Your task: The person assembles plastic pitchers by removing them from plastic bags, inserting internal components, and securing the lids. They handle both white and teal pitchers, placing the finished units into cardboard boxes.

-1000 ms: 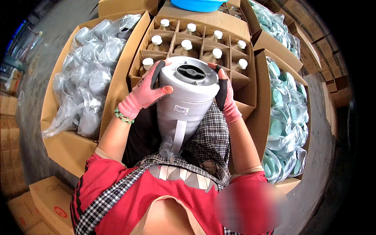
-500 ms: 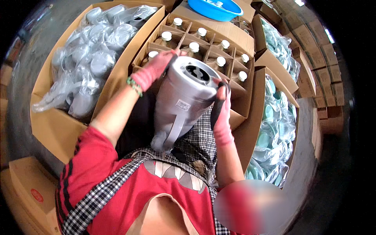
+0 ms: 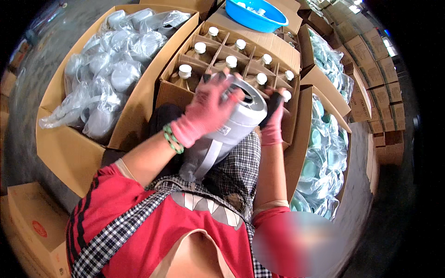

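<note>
A grey plastic jug (image 3: 232, 118) with a strap-like handle (image 3: 209, 160) leans across my lap, its round end with a dark opening tilted up and away from me. My left hand (image 3: 208, 104), in a pink glove with dark fingertips, lies over that end, its fingers bent around the rim and over part of the opening. On the other side, my right hand (image 3: 273, 116), gloved alike, is beside the rim; its fingers are blurred and their contact is unclear. Clear plastic wrap bunches at the jug's near end.
Ahead stands a divided carton (image 3: 169, 95) of several white-capped bottles (image 3: 200, 50). A carton of bagged grey parts (image 3: 125, 76) is at left; bagged pale-green parts (image 3: 320, 143) fill cartons at right. A blue basin (image 3: 257, 17) sits beyond. Cartons are stacked at far right.
My left hand has shifted from the jug's left rim onto its top end, over the opening. The jug has tipped to the right, and my right hand has moved slightly right.
</note>
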`<state>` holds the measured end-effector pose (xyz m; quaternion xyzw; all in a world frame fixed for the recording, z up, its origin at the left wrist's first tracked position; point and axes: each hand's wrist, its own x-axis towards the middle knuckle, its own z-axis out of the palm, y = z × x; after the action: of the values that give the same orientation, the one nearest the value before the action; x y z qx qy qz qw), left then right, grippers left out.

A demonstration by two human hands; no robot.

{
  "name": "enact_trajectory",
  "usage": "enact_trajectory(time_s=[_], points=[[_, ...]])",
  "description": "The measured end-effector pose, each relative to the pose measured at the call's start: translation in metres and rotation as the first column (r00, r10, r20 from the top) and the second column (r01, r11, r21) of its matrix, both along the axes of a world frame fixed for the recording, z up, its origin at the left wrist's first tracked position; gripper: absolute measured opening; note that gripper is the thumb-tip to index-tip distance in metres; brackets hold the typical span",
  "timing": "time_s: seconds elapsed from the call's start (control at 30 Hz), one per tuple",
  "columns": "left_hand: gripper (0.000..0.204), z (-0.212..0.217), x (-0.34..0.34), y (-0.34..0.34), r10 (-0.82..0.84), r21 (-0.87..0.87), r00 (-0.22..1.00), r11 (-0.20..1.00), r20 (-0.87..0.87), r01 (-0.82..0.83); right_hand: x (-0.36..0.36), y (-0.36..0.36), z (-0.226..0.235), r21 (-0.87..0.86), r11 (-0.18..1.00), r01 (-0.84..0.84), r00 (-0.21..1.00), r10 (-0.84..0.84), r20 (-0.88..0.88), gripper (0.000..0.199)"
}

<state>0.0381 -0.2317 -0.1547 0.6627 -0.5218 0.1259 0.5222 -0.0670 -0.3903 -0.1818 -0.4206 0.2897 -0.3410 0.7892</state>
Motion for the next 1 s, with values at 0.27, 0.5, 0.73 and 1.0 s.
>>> enact_trajectory(time_s=[0.27, 0.5, 0.73, 1.0], points=[[0.034, 0.008, 0.014, 0.008, 0.078, 0.131, 0.944, 0.991, -0.320, -0.038, -0.004, 0.005, 0.004, -0.227, 0.947, 0.229, 0.973, -0.216, 0.079, 0.048], [0.034, -0.023, 0.079, 0.003, 0.318, 0.498, 0.747, 0.867, -0.583, 0.019, -0.006, 0.070, 0.023, -0.656, 0.747, -0.111, 0.989, 0.019, -0.146, 0.047], [0.035, -0.031, 0.051, 0.011, -0.035, 0.173, 0.855, 0.974, -0.517, 0.145, 0.004, 0.059, 0.008, -0.394, 0.917, -0.055, 0.980, -0.026, -0.196, 0.042], [0.041, -0.012, 0.010, 0.009, 0.114, 0.222, 0.961, 0.973, -0.250, -0.057, 0.001, 0.016, -0.014, -0.057, 0.976, -0.208, 0.977, 0.210, 0.026, 0.038]])
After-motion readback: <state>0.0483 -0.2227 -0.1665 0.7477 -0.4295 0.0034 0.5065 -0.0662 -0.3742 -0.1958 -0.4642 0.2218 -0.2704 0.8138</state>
